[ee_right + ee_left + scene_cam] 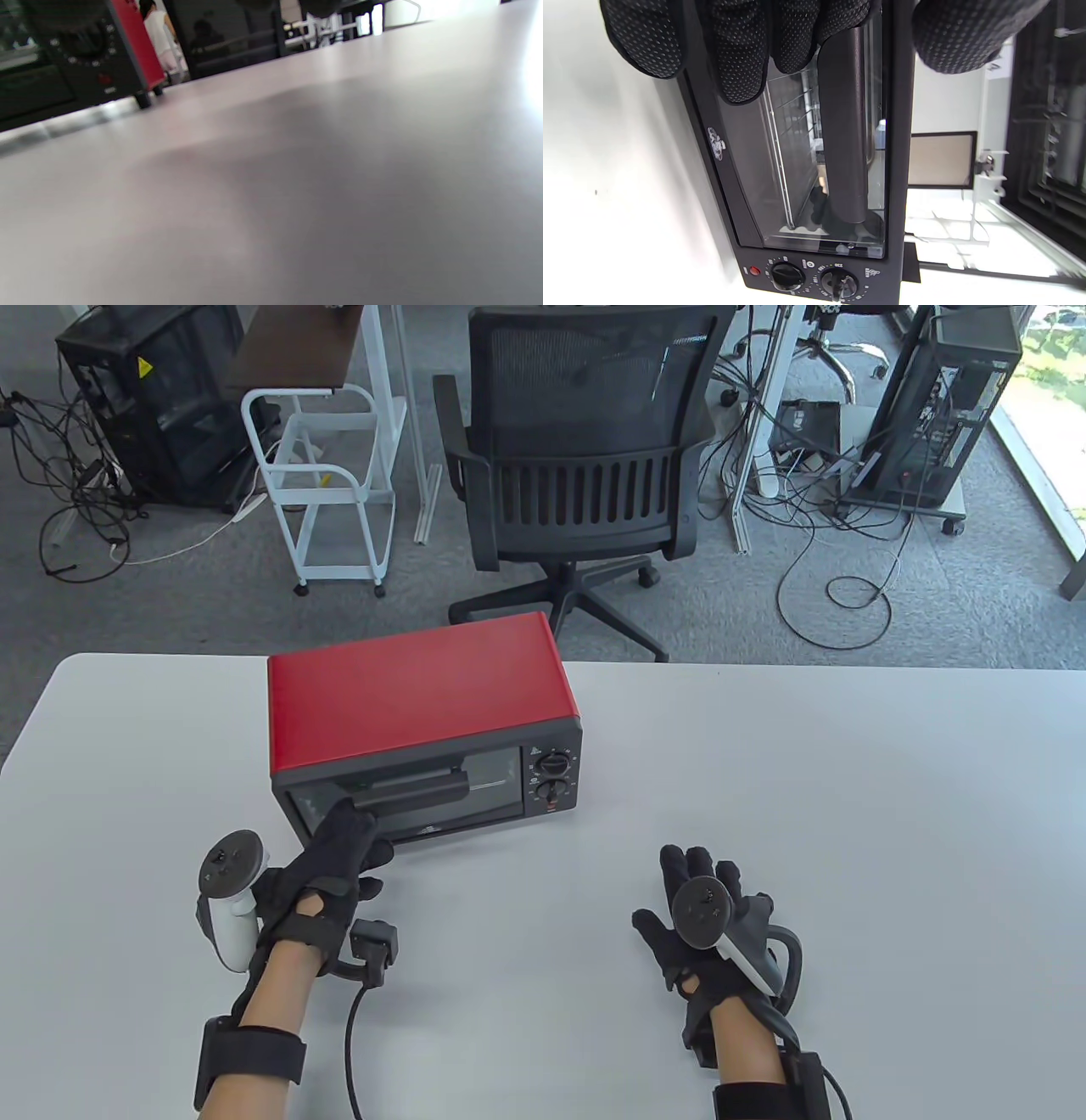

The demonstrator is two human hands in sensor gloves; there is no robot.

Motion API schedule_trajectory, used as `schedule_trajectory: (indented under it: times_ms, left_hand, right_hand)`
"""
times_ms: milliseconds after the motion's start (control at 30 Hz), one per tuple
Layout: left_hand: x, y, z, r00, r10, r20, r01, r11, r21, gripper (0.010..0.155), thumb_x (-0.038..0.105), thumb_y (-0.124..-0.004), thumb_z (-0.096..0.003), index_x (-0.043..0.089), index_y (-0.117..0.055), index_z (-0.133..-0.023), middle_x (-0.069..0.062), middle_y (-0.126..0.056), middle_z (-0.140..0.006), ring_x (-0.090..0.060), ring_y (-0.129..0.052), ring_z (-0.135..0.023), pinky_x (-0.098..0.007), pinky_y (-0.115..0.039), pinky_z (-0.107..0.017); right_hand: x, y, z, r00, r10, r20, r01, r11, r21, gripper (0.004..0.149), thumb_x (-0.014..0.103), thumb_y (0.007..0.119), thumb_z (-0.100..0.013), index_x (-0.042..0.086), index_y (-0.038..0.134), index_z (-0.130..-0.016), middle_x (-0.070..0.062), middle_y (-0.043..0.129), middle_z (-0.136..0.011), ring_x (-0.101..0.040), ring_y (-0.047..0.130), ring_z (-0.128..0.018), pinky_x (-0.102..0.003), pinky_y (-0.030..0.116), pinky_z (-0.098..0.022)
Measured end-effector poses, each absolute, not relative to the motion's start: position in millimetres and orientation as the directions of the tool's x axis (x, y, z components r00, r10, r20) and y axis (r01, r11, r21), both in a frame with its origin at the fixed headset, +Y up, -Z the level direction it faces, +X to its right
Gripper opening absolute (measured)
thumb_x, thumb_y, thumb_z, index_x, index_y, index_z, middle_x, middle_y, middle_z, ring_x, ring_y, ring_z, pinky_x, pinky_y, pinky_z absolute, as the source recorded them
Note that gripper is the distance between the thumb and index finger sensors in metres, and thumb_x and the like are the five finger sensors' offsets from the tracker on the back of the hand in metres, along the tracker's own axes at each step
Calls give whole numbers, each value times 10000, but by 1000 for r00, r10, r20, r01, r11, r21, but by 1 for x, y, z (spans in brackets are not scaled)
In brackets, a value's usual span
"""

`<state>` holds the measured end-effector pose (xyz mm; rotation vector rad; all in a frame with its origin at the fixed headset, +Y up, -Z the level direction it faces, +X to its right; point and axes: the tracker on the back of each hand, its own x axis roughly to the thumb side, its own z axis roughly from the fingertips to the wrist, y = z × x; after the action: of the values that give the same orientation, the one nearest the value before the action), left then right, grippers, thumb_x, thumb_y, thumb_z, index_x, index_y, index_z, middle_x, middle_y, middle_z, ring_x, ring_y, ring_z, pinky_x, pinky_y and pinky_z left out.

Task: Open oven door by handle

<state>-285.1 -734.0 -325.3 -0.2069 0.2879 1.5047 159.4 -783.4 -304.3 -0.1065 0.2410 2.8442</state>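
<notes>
A red toaster oven [416, 695] with a black front stands on the white table [848, 814], its glass door [496, 780] closed. A dark bar handle [416, 791] runs across the top of the door. My left hand [361, 831] reaches to the handle's left end. In the left wrist view its fingers [742, 55] lie over the glass beside the handle [844, 140], with the thumb [967, 34] apart on the other side, not closed around it. My right hand [666, 891] rests flat and open on the table, well to the right of the oven.
Two control knobs [553, 776] sit at the right of the oven's front. The oven's corner [85, 55] shows at the left of the right wrist view. Behind the table's far edge stand an office chair [585, 449] and a white cart [327, 483].
</notes>
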Motion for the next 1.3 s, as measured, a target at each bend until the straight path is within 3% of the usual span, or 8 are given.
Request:
schedule_trajectory:
  times_ms: [67, 233, 467, 800, 1167, 1300]
  left_hand:
    - [-287, -734, -323, 27, 940, -341, -998, 44, 40, 771, 605, -672, -449, 290, -409, -1102, -57, -531, -1169, -395, -792, -1016, -663, -653, -651]
    - [-290, -736, -306, 134, 899, -417, -985, 167, 44, 761, 681, -635, -418, 249, -610, -1043, -94, -688, -1099, -448, -861, -946, -682, -669, -618]
    - [-291, -748, -283, 177, 845, -505, -952, 278, 132, 793, 732, -592, -375, 184, -845, -890, -128, -959, -867, -389, -1095, -693, -624, -807, -498]
    - [-285, -781, -263, 119, 846, -520, -956, 239, 172, 661, 622, -680, -419, 159, -872, -851, -143, -1010, -791, -349, -1149, -600, -580, -869, -425]
    - [-278, -824, -244, 23, 776, -631, -977, 150, 149, 669, 575, -676, -421, 106, -799, -883, -137, -1042, -738, -313, -1188, -516, -507, -912, -377]
    - [-276, -837, -241, -40, 767, -640, -976, 106, 189, 634, 537, -713, -420, 53, -882, -793, -150, -1096, -609, -271, -1237, -319, -475, -955, -260]
  right_hand:
    - [160, -783, -305, -951, 292, -98, -305, -939, 157, 806, 746, 559, -438, 452, 119, -1046, 42, 219, -1238, -351, 263, -1146, -705, 313, -724]
    - [160, -784, -305, -939, 329, -100, -341, -927, 158, 803, 745, 559, -438, 452, 125, -1047, 40, 221, -1238, -352, 262, -1146, -705, 314, -723]
    - [158, -782, -303, -930, 357, -90, -367, -915, 165, 799, 743, 558, -439, 449, 135, -1050, 37, 224, -1237, -352, 266, -1144, -705, 316, -722]
    - [157, -783, -304, -920, 382, -89, -392, -902, 179, 798, 743, 557, -439, 450, 137, -1050, 34, 226, -1237, -357, 265, -1142, -705, 318, -721]
    - [158, -783, -304, -919, 382, -92, -393, -898, 196, 796, 743, 556, -440, 449, 139, -1051, 30, 228, -1236, -359, 267, -1141, -705, 319, -720]
    - [158, -783, -303, -918, 385, -95, -397, -896, 198, 795, 742, 557, -441, 449, 139, -1051, 29, 229, -1237, -359, 268, -1141, -705, 320, -719]
